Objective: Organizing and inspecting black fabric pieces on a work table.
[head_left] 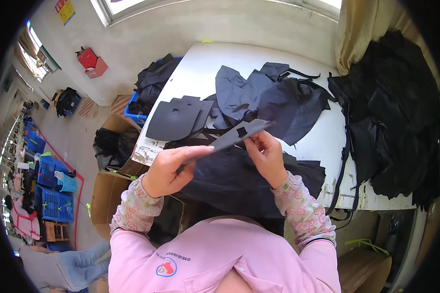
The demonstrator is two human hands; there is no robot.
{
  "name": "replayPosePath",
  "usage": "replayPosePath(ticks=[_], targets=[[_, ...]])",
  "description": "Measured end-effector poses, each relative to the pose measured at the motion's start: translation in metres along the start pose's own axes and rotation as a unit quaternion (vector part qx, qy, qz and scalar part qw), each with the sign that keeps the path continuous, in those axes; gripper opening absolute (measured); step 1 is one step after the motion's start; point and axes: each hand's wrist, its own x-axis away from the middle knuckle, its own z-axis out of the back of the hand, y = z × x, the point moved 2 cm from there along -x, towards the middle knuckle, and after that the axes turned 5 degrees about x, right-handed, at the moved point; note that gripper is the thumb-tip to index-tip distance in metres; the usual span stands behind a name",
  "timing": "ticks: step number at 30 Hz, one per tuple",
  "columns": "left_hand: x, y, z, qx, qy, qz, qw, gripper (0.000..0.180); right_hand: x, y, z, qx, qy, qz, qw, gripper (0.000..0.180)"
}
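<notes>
Above the near part of the white table (195, 63), I hold a thin, stiff dark grey panel (225, 140) with a small square hole in it, tilted up at its right end. My left hand (170, 168) grips the panel's left end between thumb and fingers. With thumb and fingertips, my right hand (268, 158) pinches its lower edge near the right end, close to the hole. Similar flat dark grey panels (173, 119) lie stacked beyond my left hand. Black fabric (230, 180) spreads beneath both hands, and loose dark fabric pieces (293, 105) with straps lie farther back.
A large heap of black fabric (391, 122) covers the table's right end, straps hanging over the front edge. Left of the table stand a blue crate (133, 118) of black fabric and an open cardboard box (105, 198). Another person (58, 268) is at the lower left, near blue baskets (56, 205).
</notes>
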Motion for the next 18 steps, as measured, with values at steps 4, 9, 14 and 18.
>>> replayPosePath(ticks=[4,9,14,18], targets=[[-0.011,0.002,-0.009,0.072,-0.227,-0.115,0.964,0.058,0.006,-0.006,0.003,-0.191,-0.053,-0.03,0.98,0.017],[-0.031,-0.024,-0.059,0.046,0.065,-0.008,0.997,0.041,0.012,-0.005,0.006,-0.094,-0.168,0.067,0.979,0.021],[-0.046,-0.022,-0.074,-0.06,0.108,-0.098,0.987,0.022,0.017,-0.02,0.031,-0.31,-0.272,-0.122,0.903,0.035],[-0.053,-0.013,-0.074,-0.189,0.067,-0.164,0.966,0.02,0.015,-0.04,0.051,-0.229,-0.393,-0.186,0.871,0.042]])
